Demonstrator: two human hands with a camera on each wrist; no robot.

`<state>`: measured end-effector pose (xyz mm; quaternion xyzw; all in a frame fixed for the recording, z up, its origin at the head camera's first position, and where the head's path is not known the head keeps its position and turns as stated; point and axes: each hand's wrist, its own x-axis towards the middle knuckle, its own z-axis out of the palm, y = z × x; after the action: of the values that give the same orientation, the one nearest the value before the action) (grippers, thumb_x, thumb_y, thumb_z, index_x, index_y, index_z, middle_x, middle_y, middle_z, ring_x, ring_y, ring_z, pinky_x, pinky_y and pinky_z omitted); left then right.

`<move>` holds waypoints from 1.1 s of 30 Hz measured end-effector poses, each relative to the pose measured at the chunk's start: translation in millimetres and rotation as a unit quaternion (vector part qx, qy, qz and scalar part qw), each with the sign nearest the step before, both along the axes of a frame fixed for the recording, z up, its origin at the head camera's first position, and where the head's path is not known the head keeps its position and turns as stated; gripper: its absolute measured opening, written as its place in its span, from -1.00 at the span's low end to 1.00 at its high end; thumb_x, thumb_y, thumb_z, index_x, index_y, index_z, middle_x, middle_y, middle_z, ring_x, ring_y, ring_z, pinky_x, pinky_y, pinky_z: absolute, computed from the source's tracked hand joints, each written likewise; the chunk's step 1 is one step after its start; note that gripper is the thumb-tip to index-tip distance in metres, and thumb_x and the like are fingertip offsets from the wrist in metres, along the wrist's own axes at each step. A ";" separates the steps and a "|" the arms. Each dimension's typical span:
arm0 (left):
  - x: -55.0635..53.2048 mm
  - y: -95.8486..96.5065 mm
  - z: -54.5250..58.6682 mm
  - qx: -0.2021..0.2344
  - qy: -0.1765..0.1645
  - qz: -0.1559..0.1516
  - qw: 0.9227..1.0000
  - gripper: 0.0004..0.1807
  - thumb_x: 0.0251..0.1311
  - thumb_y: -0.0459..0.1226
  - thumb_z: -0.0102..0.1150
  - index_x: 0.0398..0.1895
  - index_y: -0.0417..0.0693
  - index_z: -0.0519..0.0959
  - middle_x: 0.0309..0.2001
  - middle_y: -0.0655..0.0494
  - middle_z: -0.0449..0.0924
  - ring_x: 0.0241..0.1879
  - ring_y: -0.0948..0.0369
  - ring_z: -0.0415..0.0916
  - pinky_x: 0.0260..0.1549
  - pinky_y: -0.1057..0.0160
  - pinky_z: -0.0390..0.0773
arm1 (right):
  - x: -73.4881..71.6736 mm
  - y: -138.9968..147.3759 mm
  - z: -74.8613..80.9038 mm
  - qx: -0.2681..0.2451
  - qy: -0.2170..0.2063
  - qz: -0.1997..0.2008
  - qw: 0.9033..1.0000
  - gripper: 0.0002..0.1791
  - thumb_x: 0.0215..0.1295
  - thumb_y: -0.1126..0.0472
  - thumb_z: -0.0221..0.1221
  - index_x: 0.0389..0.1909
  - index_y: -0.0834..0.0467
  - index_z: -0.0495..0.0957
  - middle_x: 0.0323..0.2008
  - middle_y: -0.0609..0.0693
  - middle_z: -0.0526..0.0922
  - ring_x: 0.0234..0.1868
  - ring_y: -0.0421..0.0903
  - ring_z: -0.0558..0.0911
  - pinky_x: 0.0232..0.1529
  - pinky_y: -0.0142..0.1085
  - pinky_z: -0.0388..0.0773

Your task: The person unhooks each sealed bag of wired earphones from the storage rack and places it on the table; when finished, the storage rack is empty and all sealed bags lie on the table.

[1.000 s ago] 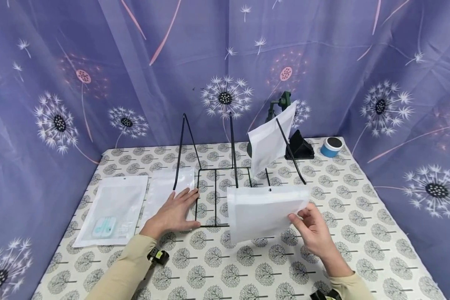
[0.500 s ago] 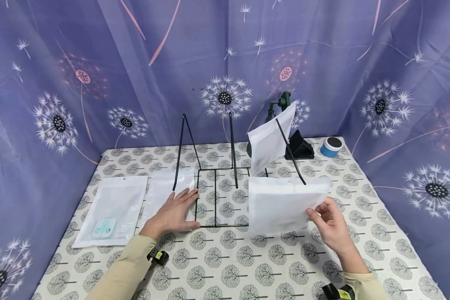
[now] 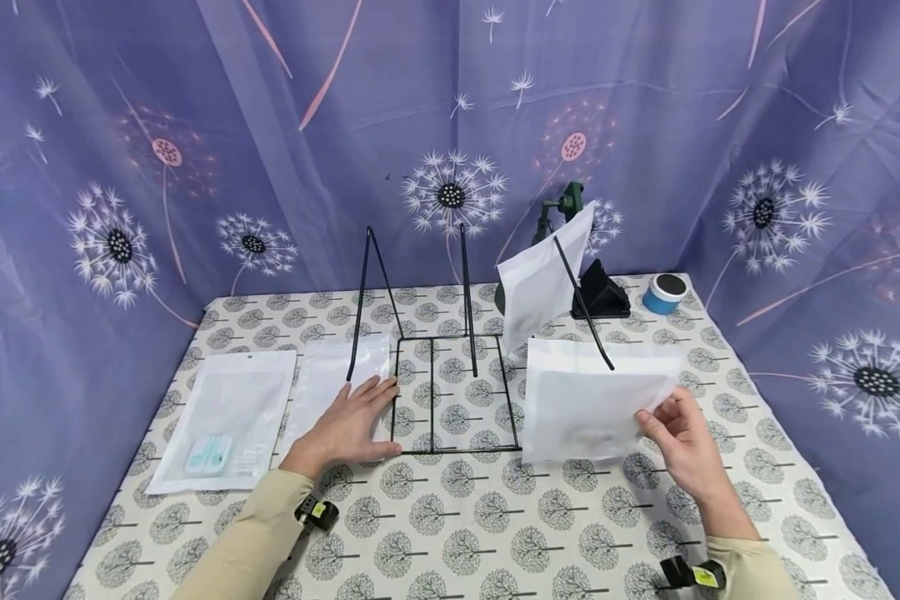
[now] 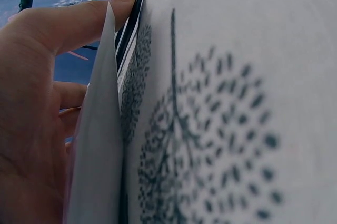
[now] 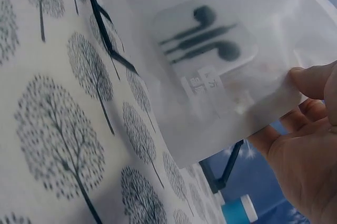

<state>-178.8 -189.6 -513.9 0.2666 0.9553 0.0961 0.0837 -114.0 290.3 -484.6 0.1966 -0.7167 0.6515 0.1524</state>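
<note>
My right hand (image 3: 686, 446) pinches the right edge of a white zip bag (image 3: 588, 408), held up in front of the right prong of a black wire display rack (image 3: 432, 392). Earphones (image 5: 202, 37) in a case show dimly through this bag in the right wrist view. The prong's tip overlaps the bag's top strip. Another white bag (image 3: 542, 283) hangs farther back on that same prong. My left hand (image 3: 354, 425) lies with fingers straight at the left side of the rack's base, over the edge of a flat zip bag (image 3: 318, 375).
A zip bag with mint-coloured earphones (image 3: 232, 408) lies at the far left. Behind the rack's right side stand a black wedge-shaped holder (image 3: 602, 292), a dark green stand (image 3: 566, 202) and a blue tub (image 3: 663, 294). Patterned curtains (image 3: 450, 100) close off the back and sides.
My right hand has carried the pinched bag rightward and slightly away from me, from before the rack's middle to its right prong. The left hand has stayed put.
</note>
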 end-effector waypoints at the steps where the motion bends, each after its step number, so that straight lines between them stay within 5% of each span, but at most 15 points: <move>1: 0.0 -0.1 0.2 0.000 -0.001 0.001 1.000 0.12 -0.02 0.35 0.21 0.53 0.00 0.07 0.56 0.07 -0.04 0.52 -0.06 -0.09 0.40 -0.33 -0.12 | -0.8 1.8 -0.5 0.000 -0.003 -0.002 1.000 -0.57 0.17 0.75 -0.06 0.08 0.55 0.20 -0.23 -0.13 0.66 -0.29 -0.28 0.67 -0.32 -0.48 0.65; 10: -0.6 0.5 1.6 0.005 -0.008 0.003 1.000 0.13 -0.02 0.34 0.21 0.53 -0.01 0.07 0.55 0.07 -0.04 0.52 -0.07 -0.10 0.40 -0.33 -0.12 | -8.9 16.0 -1.9 0.014 -0.023 -0.031 0.999 -0.57 0.18 0.75 -0.05 0.08 0.51 0.24 -0.25 -0.12 0.66 -0.27 -0.29 0.67 -0.32 -0.49 0.65; 22: 0.8 1.1 2.8 0.008 -0.010 0.007 1.000 0.12 -0.02 0.32 0.23 0.53 -0.03 0.08 0.55 0.06 -0.04 0.52 -0.07 -0.10 0.40 -0.33 -0.11 | -17.1 35.7 -6.9 -0.017 -0.055 0.032 0.998 -0.53 0.26 0.69 -0.08 0.19 0.43 0.22 -0.14 -0.07 0.66 -0.18 -0.23 0.69 -0.28 -0.36 0.71; 33: -0.4 0.8 1.5 0.004 -0.009 0.006 1.000 0.12 -0.02 0.33 0.23 0.53 -0.01 0.08 0.56 0.08 -0.04 0.53 -0.06 -0.10 0.40 -0.33 -0.10 | -22.3 56.0 -9.2 -0.010 -0.087 0.050 0.995 -0.48 0.31 0.66 -0.12 0.28 0.39 0.13 -0.05 -0.09 0.66 -0.12 -0.22 0.69 -0.24 -0.30 0.72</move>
<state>-179.2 -188.8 -512.4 0.2601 0.9559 0.1024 0.0907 -136.3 346.4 -493.8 0.1731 -0.7100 0.6800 0.0586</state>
